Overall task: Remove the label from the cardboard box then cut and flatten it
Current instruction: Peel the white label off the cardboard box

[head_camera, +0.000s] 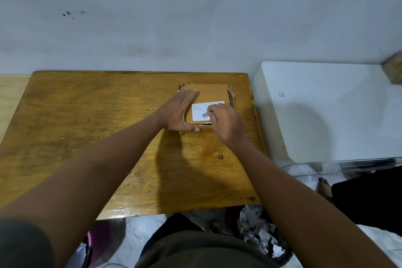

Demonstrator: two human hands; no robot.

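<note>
A small brown cardboard box (214, 92) sits on the far right part of a wooden table (97, 128). A white label (199, 111) is stuck on its top face. My left hand (177, 113) lies flat on the box's left side, fingers straight, thumb along the near edge. My right hand (226, 122) is over the label's right part, its fingertips pinching a small lifted strip of the label. The box's right near corner is hidden under that hand.
A white appliance (326, 111) stands directly right of the table, against the grey wall. Under the table's near edge are a purple basket (100, 239) and a bin of crumpled paper (258, 230). A person's foot (324, 187) shows at the right.
</note>
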